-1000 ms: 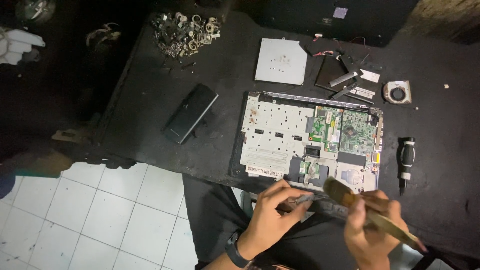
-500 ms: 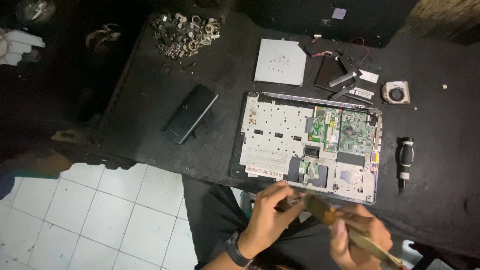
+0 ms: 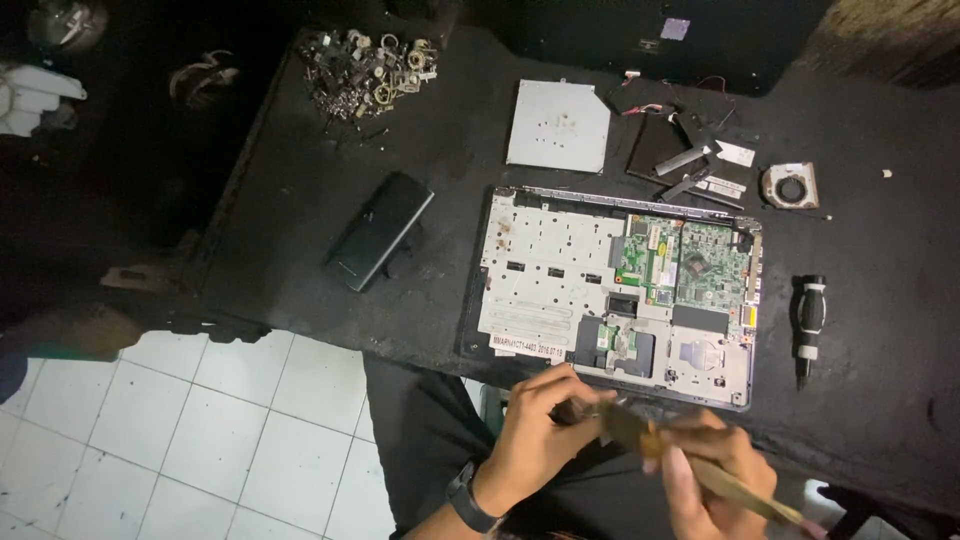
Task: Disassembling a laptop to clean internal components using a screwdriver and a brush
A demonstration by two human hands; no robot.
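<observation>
Right hand (image 3: pixel 715 470): dropped toward 6 o'clock, away from the opened laptop (image 3: pixel 615 290).
Brush (image 3: pixel 690 465): lowered with it, bristles drawn off the laptop's near edge.
Left hand (image 3: pixel 540 440): slid slightly toward 6 o'clock.

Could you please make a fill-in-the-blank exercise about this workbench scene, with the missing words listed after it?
1. The right hand holds a brush with a ____ handle.
2. The opened laptop lies on a ____ table.
3. The screwdriver lies to the ____ of the laptop in the picture.
4. The left hand has a ____ on its wrist.

Missing words: wooden; black; right; watch
</observation>
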